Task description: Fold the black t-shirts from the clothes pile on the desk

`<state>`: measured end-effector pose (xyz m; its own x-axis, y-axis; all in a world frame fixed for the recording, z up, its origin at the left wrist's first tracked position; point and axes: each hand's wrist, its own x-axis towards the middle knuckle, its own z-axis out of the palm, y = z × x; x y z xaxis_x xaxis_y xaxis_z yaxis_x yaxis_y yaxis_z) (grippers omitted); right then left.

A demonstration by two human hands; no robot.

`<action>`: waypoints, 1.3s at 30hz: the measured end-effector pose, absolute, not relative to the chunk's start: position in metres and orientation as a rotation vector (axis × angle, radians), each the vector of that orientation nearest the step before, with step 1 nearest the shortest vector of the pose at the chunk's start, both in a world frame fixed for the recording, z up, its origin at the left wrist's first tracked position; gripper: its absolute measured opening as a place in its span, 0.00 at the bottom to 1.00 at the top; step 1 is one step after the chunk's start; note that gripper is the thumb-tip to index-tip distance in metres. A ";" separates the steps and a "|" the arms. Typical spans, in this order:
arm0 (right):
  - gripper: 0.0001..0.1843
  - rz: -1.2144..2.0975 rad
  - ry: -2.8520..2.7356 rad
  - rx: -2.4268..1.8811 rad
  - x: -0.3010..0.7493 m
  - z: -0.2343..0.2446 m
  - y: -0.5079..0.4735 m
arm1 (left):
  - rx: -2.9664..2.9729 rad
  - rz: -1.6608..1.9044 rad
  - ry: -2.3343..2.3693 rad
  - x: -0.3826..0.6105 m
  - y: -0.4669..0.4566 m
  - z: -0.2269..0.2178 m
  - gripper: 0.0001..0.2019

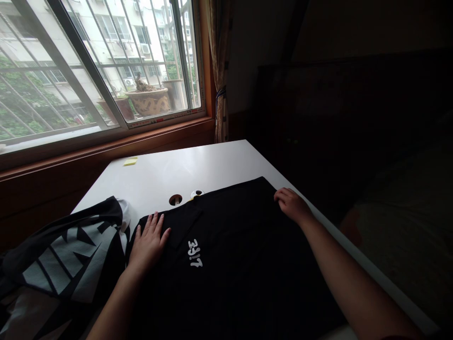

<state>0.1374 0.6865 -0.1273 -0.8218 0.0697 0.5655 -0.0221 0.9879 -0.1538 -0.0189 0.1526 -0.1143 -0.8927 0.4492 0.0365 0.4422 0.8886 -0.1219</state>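
Observation:
A black T-shirt (240,236) with small white lettering lies spread over the white table. My left hand (150,243) rests flat on its left part, fingers apart. At the shirt's far right edge is my right hand (292,204), its fingers curled closed on the fabric; the fingertips are partly hidden. To the left of my left hand, a black and white garment (67,259) with large pale print lies in a loose heap. The near part of the T-shirt is very dark.
The white table (184,163) has a round hole (175,200) with a small round object (197,194) beside it. A yellow sticky note (130,161) lies near the far left corner. Beyond stand a barred window (106,61) and a tied curtain (221,94). The right side is dark.

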 end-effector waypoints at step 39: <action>0.31 0.160 -2.463 -0.014 0.136 -0.130 0.692 | -0.705 0.150 -2.984 -0.020 0.153 -0.116 0.31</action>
<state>0.1364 0.6920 -0.1304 -0.7815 0.0504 0.6218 -0.0304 0.9925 -0.1186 -0.0196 0.1526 -0.1158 -0.8920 0.4495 0.0474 0.4425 0.8899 -0.1113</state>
